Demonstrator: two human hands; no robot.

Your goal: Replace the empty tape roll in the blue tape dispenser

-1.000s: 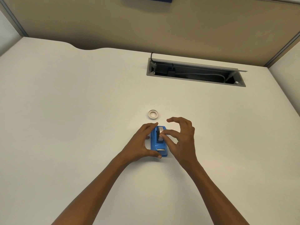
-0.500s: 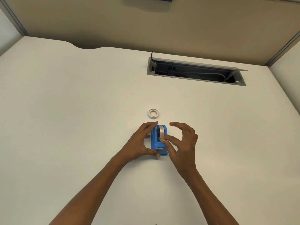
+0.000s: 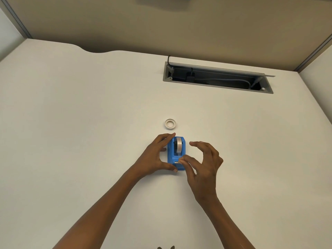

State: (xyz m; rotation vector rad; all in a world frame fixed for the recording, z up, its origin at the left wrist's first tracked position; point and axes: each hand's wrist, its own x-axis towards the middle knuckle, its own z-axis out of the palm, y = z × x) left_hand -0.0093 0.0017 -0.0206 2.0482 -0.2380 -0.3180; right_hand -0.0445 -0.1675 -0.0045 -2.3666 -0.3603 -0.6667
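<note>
Single head-worn wide-angle view, looking forward and steeply down onto the table (image 3: pixel 75 108) from above at arm's reach; both forearms enter from the bottom edge, partition wall (image 3: pixel 125 24) along the top.

The blue tape dispenser (image 3: pixel 176 153) is hemmed on 2 sides: the left hand (image 3: pixel 156 156) wraps its left flank, and the right hand (image 3: pixel 204 163) pinches at its near right corner. Just beyond the dispenser, slightly left, the empty tape core (image 3: pixel 170 124) lies flat, a small gap between them. Farther beyond, to the right, an open cable tray (image 3: pixel 217 77) cuts into the desk (image 3: pixel 71 123). Left and right of the dispenser, past the hands, the desk lies bare.
</note>
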